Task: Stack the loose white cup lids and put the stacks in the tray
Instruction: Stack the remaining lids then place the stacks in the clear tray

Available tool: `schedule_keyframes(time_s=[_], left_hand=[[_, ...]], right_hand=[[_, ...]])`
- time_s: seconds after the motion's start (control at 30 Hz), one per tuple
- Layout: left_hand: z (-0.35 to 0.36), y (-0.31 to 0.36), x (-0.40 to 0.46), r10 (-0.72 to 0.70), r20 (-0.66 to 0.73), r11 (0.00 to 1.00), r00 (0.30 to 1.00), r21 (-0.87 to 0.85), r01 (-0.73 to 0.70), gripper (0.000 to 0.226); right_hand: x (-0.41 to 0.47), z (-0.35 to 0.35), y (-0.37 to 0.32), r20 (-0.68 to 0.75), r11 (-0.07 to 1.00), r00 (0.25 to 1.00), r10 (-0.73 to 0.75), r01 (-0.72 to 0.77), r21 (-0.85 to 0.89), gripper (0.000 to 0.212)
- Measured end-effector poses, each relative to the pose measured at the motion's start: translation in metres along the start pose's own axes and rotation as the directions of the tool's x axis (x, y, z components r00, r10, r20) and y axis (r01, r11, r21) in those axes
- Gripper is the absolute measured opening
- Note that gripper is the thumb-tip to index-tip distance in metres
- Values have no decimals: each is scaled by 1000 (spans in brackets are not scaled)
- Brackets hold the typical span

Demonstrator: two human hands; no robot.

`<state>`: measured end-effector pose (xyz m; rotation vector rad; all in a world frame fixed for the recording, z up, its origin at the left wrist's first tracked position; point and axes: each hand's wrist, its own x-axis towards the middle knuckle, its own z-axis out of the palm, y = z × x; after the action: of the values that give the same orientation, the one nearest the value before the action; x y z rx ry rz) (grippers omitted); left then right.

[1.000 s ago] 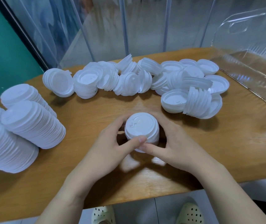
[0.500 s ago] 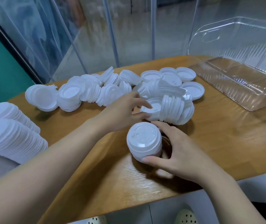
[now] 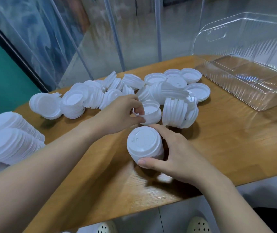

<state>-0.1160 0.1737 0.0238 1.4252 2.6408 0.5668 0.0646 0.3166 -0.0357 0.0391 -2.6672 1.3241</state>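
Stack (image 3: 144,143) sits gripped in your right hand (image 3: 176,155); at its 12 o'clock, your left hand (image 3: 117,115) pinches a lid (image 3: 149,113).

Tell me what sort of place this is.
Probably a small packing or sorting workstation, not a home kitchen. A wooden table holds a bulk pile of loose white cup lids, long finished lid stacks lie at the left, and a clear plastic tray waits empty. Clear strip curtains hang behind.

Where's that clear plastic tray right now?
The clear plastic tray sits empty at the far right of the wooden table in the head view, just right of the pile of loose white lids.
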Motion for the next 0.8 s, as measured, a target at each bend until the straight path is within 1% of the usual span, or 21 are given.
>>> schedule_keyframes(time_s=[0.07,0.17,0.27,0.33,0.37,0.43,0.47,0.53,0.6,0.63,0.7,0.8], left_hand=[[-7,-1,-8,-2,-7,1000,1000,-8,2,16],[-20,0,-23,-10,-80,998,997,-62,5,14],[-40,7,-44,-60,-181,977,982,-211,21,15],[-50,13,-61,-102,-224,949,969,-315,27,20],[-53,16,-69,-112,-237,942,965,-335,27,21],[-52,20,-83,-115,-256,950,960,-312,31,20],[-50,20,-89,-110,-273,961,956,-274,32,19],[-47,16,-96,-77,-310,991,948,-128,38,18],[-47,8,-101,-42,-310,997,950,45,59,17],[-47,3,-103,-47,-310,994,950,80,76,17],[-48,-2,-106,-88,-332,993,939,46,109,18],[-51,2,-107,-195,-359,977,913,-149,150,20]], right_hand=[[1,1,-3,3,1000,1000,1,0,-2,82],[2,3,-6,12,1000,1000,1,-1,-5,81],[3,5,-6,4,1000,1000,6,-6,2,79],[2,5,-8,0,1000,1000,9,-9,4,76],[2,5,-9,4,1000,1000,10,-10,6,75],[2,5,-11,12,1000,1000,11,-12,18,72],[2,5,-11,13,1000,1000,14,-14,22,72],[2,6,-11,12,1000,1000,19,-19,17,73],[3,7,-11,14,1000,1000,28,-28,5,73],[3,7,-10,15,1000,999,29,-29,3,73],[3,8,-10,13,1000,999,29,-29,-2,75],[4,8,-10,8,1000,1000,29,-29,-9,77]])
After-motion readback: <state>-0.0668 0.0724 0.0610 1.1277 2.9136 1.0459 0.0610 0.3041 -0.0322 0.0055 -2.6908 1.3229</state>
